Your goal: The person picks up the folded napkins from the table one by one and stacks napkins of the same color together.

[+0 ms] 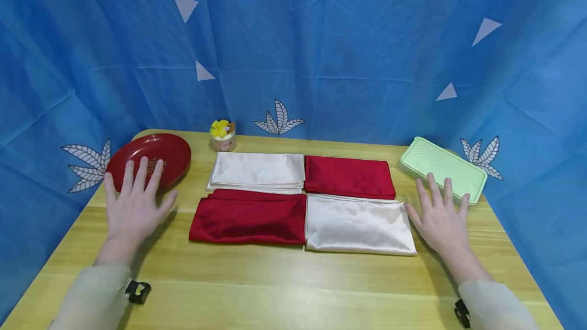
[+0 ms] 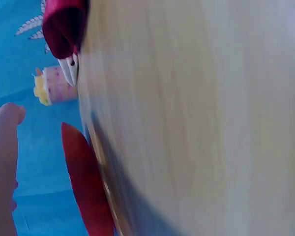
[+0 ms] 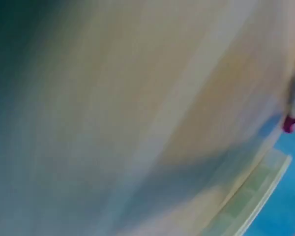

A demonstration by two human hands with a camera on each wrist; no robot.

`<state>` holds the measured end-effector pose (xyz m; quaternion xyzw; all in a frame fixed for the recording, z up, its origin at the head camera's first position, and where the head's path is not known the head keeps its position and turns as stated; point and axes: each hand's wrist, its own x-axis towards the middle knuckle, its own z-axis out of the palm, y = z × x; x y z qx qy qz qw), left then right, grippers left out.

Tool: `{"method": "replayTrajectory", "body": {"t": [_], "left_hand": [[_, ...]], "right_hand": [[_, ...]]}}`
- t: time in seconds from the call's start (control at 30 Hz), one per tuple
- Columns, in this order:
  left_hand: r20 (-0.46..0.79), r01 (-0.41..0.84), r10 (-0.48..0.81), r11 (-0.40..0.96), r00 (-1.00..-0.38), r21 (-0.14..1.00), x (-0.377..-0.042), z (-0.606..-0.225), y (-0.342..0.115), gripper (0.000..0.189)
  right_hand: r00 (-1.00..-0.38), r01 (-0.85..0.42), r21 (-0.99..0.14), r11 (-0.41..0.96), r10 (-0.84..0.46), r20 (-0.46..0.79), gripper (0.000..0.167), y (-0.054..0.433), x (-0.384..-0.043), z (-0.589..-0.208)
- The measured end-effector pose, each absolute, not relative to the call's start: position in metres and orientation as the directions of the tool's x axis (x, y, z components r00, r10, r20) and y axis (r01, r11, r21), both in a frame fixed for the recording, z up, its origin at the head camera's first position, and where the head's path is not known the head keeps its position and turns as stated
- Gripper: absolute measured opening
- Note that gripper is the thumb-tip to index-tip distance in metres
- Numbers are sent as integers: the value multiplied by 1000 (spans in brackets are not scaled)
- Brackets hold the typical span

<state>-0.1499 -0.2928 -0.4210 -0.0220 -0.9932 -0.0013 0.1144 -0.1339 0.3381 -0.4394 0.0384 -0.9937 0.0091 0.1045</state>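
Note:
My left hand (image 1: 134,207), fingers spread and straight, hovers over the near part of a round red plate (image 1: 171,149) at the left; a shadow falls on the table below. At the right, my right hand (image 1: 441,220) is also spread, its fingertips just in front of a light green lidded box (image 1: 445,167). Between the hands lie folded satin cloths in two rows: a white cloth (image 1: 259,169) and a red cloth (image 1: 348,176) behind, a red cloth (image 1: 249,220) and a white cloth (image 1: 359,224) in front. Neither hand holds anything.
A small cup with a yellow topping (image 1: 223,136) stands at the back, behind the white cloth. Blue curtains (image 1: 367,39) with white triangles and leaf prints enclose the wooden table (image 1: 293,289) at the back and sides. Black straps sit at both sleeves.

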Motion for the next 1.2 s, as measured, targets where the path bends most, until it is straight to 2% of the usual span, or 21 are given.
{"method": "replayTrajectory", "body": {"t": [0.23, 0.43, 0.63, 0.8, 1.03, 1.2], "left_hand": [[276, 49, 4, 986, -961, 157, -132, -421, -272, 81], [295, 71, -34, 939, -955, 337, -115, -427, -249, 73], [167, 53, -54, 816, -985, 576, -106, -431, -230, 65], [41, -12, -56, 716, -998, 698, -99, -431, -218, 62], [-47, -76, -61, 685, -997, 724, -94, -434, -203, 60], [-73, -126, -105, 702, -992, 701, -93, -435, -194, 59]], "right_hand": [[-962, -115, -219, 969, -53, 268, 57, 301, -121, -434], [-964, -167, -416, 894, -59, 261, 53, 260, -117, -434], [-976, -202, -582, 788, -114, 184, 51, 224, -115, -437], [-978, -210, -706, 676, -151, 147, 43, 193, -113, -441], [-971, -215, -790, 574, -215, 108, 36, 150, -111, -442], [-957, -263, -781, 567, -254, 138, 34, 127, -111, -443]]}}
